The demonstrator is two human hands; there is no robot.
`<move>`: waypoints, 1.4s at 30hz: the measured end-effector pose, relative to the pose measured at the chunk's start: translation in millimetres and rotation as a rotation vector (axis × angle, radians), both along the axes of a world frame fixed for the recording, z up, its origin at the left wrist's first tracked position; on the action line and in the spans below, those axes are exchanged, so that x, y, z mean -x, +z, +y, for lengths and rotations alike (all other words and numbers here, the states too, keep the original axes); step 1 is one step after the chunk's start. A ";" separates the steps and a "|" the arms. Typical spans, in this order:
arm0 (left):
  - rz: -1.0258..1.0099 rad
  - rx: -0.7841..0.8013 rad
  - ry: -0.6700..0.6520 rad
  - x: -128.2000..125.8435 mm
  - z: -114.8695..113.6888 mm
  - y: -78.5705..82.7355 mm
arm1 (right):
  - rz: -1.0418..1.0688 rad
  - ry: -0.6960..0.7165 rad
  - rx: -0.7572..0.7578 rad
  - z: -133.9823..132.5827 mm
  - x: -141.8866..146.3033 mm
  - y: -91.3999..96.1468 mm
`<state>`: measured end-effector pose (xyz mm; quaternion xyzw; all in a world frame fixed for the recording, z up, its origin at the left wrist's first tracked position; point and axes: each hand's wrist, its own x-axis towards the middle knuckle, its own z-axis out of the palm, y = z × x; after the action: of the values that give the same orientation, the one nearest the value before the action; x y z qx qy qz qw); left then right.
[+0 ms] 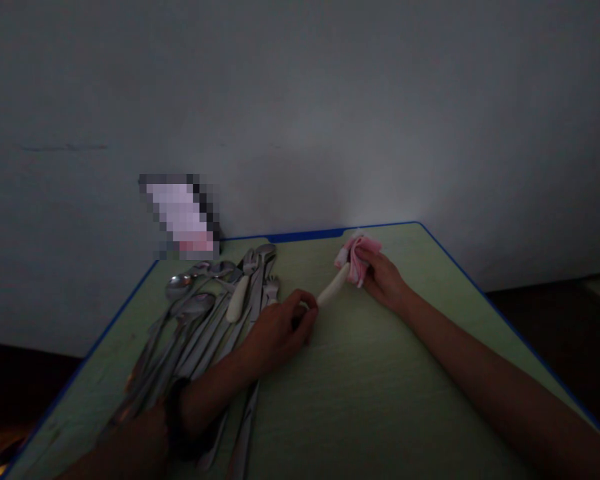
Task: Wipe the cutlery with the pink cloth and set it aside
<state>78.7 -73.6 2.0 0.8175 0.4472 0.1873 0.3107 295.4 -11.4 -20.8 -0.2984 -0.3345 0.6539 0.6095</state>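
R hand (384, 280) is gripping pink cloth (364, 257) against white handle (333, 285); L hand (283, 327), fingers curled, is pinching handle's end left of cloth. Prob. feeling light, stiff, slick; best held there.

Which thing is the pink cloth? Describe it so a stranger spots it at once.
Find the blue-edged green tabletop and look toward its far edge. There the right hand grips the bunched pink cloth at one end of a pale handle. Its soft folds set it apart from that smooth handle and the metal spoons to the left.
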 end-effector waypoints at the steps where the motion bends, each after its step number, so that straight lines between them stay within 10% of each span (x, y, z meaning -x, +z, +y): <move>1: 0.002 -0.004 -0.002 0.2 0.0 0.0 | -0.004 -0.004 0.001 -0.1 0.1 0.2; 42: 0.099 -0.181 0.011 -1.0 0.4 -1.8 | -0.036 0.056 -0.015 -1.9 -2.8 1.5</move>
<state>79.7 -73.2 0.2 0.8480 0.4480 0.1880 0.2118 298.2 -13.3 -19.3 -0.2960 -0.3588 0.6627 0.5869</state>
